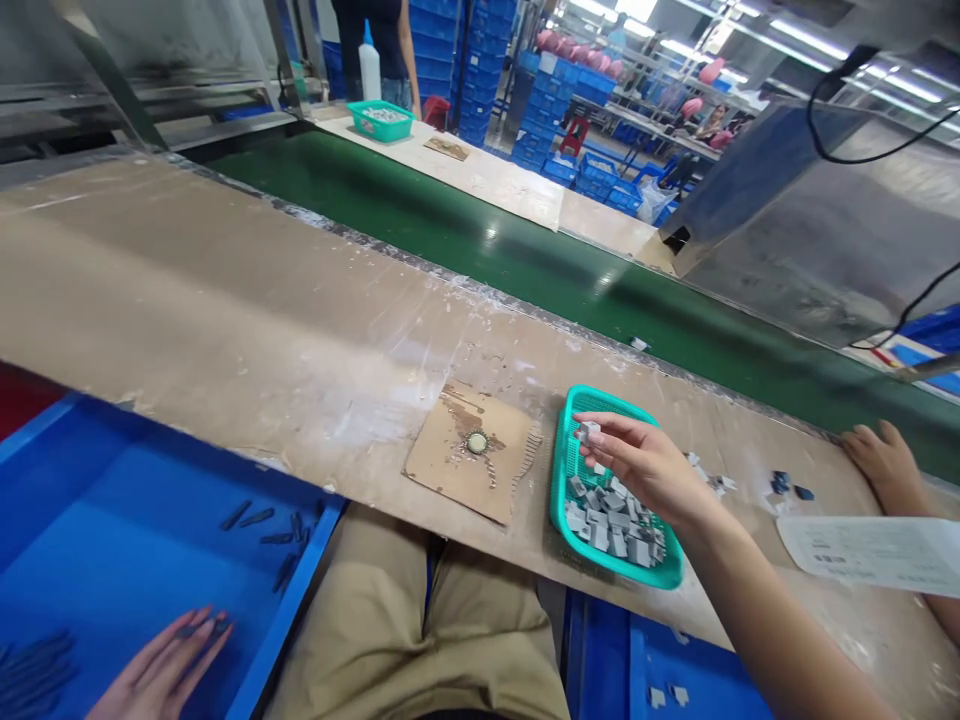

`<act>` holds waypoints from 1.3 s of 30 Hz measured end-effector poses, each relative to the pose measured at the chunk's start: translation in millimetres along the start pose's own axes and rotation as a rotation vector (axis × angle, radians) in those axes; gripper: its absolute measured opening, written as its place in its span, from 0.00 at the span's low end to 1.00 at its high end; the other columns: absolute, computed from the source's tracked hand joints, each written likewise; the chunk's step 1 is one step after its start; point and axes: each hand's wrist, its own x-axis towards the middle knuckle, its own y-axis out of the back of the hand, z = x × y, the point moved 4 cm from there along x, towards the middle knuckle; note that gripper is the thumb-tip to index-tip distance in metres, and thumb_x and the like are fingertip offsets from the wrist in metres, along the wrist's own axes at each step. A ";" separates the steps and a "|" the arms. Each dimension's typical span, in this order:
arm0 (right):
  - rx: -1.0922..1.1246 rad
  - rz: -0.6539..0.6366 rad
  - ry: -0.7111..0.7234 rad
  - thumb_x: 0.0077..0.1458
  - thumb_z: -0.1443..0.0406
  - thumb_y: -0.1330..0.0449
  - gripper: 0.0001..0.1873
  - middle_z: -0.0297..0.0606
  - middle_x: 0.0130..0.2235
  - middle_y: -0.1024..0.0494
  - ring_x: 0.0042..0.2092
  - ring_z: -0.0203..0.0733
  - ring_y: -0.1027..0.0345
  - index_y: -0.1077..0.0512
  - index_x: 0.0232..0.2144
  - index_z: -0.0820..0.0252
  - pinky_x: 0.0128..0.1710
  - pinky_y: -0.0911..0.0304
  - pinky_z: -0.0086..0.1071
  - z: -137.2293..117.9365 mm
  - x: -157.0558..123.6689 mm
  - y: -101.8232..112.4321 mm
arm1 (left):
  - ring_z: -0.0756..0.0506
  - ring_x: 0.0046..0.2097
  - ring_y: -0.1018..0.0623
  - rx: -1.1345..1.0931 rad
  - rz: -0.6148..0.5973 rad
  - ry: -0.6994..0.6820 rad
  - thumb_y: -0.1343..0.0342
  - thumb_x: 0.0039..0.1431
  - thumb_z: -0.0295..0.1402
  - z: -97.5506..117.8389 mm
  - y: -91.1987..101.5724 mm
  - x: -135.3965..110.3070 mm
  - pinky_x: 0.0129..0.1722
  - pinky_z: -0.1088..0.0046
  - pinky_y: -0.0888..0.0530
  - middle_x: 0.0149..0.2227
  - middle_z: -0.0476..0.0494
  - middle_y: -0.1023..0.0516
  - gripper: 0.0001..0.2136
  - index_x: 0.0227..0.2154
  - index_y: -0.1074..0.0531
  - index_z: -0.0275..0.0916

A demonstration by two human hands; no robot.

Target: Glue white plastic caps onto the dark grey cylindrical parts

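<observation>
Our right hand point(651, 468), right of centre: pinching one grey block point(588, 431) over the green basket point(559, 470), long axis unclear. Our left hand point(166, 665), lower left: gripping a dark piece point(220, 626), partly hidden, roughly level.

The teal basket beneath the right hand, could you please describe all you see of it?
The teal basket looks like plastic, roundly rectangular, with a smooth rim and perforated sides. It sits upright on the worktable, right of the cardboard piece, holding jumbled grey blocks. The right hand, pinching another block, overlaps it; contact is unclear.
</observation>
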 end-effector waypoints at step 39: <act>-0.042 -0.292 -0.226 0.45 0.59 0.32 0.12 0.36 0.22 0.24 0.25 0.38 0.29 0.27 0.30 0.60 0.27 0.31 0.31 -19.1 -39.4 -118.7 | 0.42 0.47 0.24 -0.072 -0.438 -1.615 0.42 0.47 0.13 77.0 -165.5 -163.7 0.43 0.65 0.20 0.45 0.43 0.23 0.23 0.46 0.30 0.37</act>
